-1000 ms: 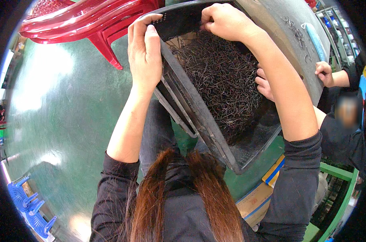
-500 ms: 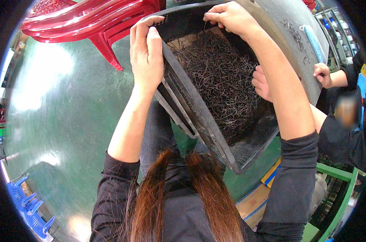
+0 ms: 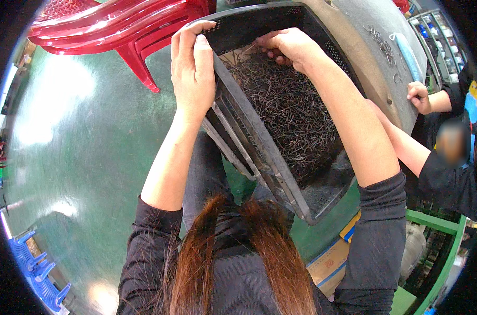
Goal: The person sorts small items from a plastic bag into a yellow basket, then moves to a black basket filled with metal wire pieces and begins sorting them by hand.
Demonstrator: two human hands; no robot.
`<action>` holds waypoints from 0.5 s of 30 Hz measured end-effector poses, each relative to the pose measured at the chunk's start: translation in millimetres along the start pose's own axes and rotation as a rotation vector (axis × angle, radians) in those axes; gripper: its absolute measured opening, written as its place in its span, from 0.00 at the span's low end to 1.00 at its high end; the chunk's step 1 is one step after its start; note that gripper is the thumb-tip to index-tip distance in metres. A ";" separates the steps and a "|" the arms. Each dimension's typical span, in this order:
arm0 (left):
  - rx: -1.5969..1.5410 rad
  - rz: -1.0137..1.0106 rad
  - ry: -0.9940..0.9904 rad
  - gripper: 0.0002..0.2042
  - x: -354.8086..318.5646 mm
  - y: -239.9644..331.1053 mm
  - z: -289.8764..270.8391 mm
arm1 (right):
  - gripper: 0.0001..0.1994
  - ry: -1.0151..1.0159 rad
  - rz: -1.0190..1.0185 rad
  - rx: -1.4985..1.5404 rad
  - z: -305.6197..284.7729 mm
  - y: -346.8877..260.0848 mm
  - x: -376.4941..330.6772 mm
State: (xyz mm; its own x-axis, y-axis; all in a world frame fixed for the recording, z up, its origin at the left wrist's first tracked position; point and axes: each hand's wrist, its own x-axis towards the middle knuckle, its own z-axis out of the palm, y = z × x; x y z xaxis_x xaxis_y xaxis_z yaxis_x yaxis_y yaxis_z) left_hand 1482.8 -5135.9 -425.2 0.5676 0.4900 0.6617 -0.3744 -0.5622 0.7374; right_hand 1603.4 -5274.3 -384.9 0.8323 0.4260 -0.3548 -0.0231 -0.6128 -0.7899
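Observation:
A black plastic crate (image 3: 288, 191) stands tilted in front of me, holding a heap of thin, dark, bent metal pieces (image 3: 296, 121) that look like small hooks. My left hand (image 3: 192, 71) is wrapped round the crate's left rim near its far corner. Inside the crate, at the far end of the heap, my right hand (image 3: 288, 48) is closed in a pinch. What its fingertips hold, if anything, is too small to make out. Beside them a bit of brown cardboard (image 3: 233, 55) shows at the crate's bottom.
Red plastic chairs (image 3: 128, 26) stand at the far left. A grey table (image 3: 364, 47) with loose hooks (image 3: 380, 42) and a light blue tool or pouch (image 3: 405, 55) borders the crate. At the right are another person's hand (image 3: 419, 97) and forearm (image 3: 404, 139), and a green frame (image 3: 438, 223).
My right hand has moved down into the crate, toward the heap's far end. The other person's hand has drawn back from the heap to the right. My left hand stays on the rim.

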 end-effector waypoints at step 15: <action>-0.036 0.014 -0.018 0.12 0.9 4.1 3.5 | 0.15 0.487 0.071 -0.695 -271.5 -24.2 -23.3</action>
State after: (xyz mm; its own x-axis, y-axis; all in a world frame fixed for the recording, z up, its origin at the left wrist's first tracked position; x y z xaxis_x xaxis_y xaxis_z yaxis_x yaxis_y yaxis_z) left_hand 1484.3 -5140.2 -422.0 0.5749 0.4701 0.6697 -0.4085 -0.5443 0.7327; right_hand 1734.9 -5450.1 -221.7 0.9908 0.1349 -0.0109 0.1287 -0.9644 -0.2312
